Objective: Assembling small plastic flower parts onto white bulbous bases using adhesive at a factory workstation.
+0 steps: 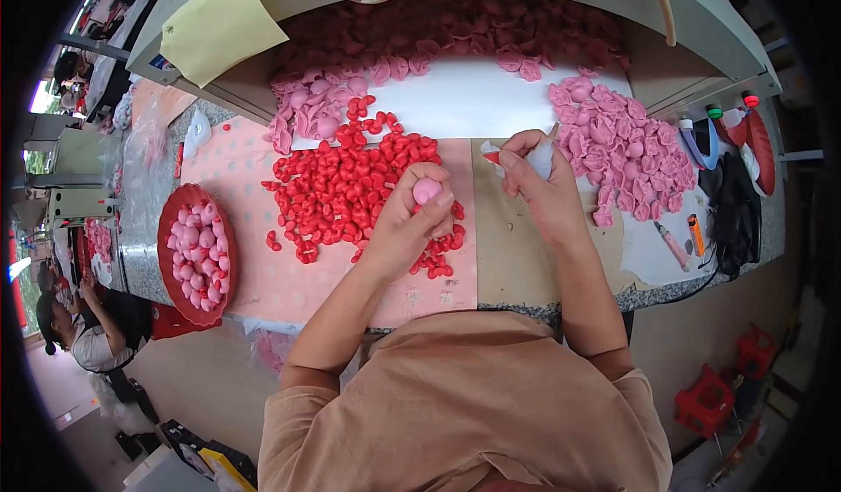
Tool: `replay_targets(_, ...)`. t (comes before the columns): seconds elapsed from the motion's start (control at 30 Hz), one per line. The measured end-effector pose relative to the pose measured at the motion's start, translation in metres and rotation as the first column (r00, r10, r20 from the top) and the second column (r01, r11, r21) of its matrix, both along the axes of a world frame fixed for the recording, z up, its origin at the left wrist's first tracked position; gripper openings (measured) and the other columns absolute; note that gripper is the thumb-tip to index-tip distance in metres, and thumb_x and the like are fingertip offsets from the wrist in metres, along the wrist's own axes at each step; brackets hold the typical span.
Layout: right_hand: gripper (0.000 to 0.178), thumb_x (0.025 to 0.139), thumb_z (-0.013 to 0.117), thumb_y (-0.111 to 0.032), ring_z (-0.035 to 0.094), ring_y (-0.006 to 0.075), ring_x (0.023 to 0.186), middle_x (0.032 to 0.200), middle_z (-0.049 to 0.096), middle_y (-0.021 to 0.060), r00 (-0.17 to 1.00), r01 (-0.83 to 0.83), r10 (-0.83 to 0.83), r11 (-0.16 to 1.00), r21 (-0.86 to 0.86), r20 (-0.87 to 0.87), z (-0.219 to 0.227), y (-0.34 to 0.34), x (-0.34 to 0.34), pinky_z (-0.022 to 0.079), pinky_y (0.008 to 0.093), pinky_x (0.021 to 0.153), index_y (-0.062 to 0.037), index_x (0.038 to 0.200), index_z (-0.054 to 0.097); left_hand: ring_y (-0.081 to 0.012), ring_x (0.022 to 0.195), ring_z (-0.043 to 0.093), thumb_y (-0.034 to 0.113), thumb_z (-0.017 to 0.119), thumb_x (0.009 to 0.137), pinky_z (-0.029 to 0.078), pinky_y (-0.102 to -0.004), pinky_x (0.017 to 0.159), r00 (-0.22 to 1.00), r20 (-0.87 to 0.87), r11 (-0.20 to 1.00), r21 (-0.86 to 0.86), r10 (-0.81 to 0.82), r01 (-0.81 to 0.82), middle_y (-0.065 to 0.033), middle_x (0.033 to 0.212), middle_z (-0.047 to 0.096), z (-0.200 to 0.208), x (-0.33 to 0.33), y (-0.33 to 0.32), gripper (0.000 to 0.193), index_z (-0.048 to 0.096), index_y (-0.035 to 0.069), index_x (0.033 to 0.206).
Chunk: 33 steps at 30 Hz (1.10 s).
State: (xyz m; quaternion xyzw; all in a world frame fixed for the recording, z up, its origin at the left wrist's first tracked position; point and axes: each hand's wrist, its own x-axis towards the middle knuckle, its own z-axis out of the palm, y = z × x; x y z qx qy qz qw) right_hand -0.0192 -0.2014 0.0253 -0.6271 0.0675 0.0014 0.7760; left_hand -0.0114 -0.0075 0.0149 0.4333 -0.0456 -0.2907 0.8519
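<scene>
My left hand [410,220] is closed around a round pink plastic piece [427,191], whose smooth top shows between thumb and fingers. Below and around that hand lies a heap of glossy red bow-shaped pieces [337,190]. To the right, my right hand [547,190] is curled round a whitish, translucent small bottle [540,159]; its tip looks thin, and the fingers cover part of it. Beside these fingers is a bit of white material with a red piece [491,156] on it. The two hands are apart.
A red oval basket [229,295] of pink balls stands at left. Pink petal-like pieces [626,150] are heaped at right, and more fill the grey shelf box [710,45] behind. A craft knife [673,245] and orange lighter [696,234] lie right. Another person [92,334] sits far left.
</scene>
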Motion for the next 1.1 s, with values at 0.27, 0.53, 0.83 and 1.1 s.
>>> replay_targets(0.27, 0.013, 0.087, 0.060, -0.013, 0.046, 0.0070, 0.057, 0.069, 0.050, -0.0010, 1.000, -0.002, 0.002, 1.000, 0.012, 0.009, 0.002, 0.001, 0.004, 0.035, 0.0207, 0.052, -0.0044, 0.092, 0.051, -0.0042, 0.075, 0.043, 0.008, 0.054, 0.091, 0.039, -0.0187, 0.067, 0.956, 0.292, 0.970, 0.228, 0.012, -0.082, 0.0001, 0.087, 0.045, -0.004, -0.002, 0.003, 0.019, 0.042, 0.008, 0.105)
replay_targets(0.53, 0.010, 0.088, 0.059, -0.012, 0.044, 0.0041, 0.060, 0.075, 0.051, -0.0021, 1.000, 0.014, -0.016, 0.968, -0.249, -0.007, 0.001, 0.008, -0.003, 0.034, 0.0188, 0.054, -0.0044, 0.091, 0.055, -0.0107, 0.079, 0.046, 0.021, 0.041, 0.098, 0.039, -0.0247, 0.074, 0.966, 0.245, 0.976, 0.177, 0.082, -0.128, -0.0020, 0.081, 0.046, -0.003, -0.001, 0.017, 0.021, 0.046, 0.004, 0.087)
replay_targets(0.83, 0.012, 0.088, 0.057, -0.008, 0.041, 0.0023, 0.063, 0.076, 0.049, -0.0043, 0.998, 0.038, -0.052, 0.886, -0.462, -0.017, -0.003, 0.021, -0.006, 0.032, 0.0170, 0.055, -0.0034, 0.100, 0.058, -0.0082, 0.076, 0.049, 0.026, 0.049, 0.095, 0.040, -0.0218, 0.068, 0.239, 0.729, 0.073, 0.252, 0.641, -0.965, -0.0028, 0.085, 0.053, 0.043, 0.011, 0.196, 0.025, 0.055, 0.002, 0.097)
replay_targets(1.1, 0.021, 0.089, 0.056, -0.011, 0.042, 0.0032, 0.063, 0.081, 0.054, -0.0022, 0.999, 0.021, -0.002, 0.886, -0.463, 0.042, -0.016, 0.022, -0.002, 0.034, 0.0175, 0.056, -0.0036, 0.108, 0.059, -0.0150, 0.093, 0.058, 0.020, 0.050, 0.095, 0.044, -0.0271, 0.085, 0.082, 0.778, -0.133, 0.208, 0.623, -0.969, -0.0100, 0.101, 0.063, 0.047, -0.021, 0.277, 0.024, 0.060, -0.001, 0.100)
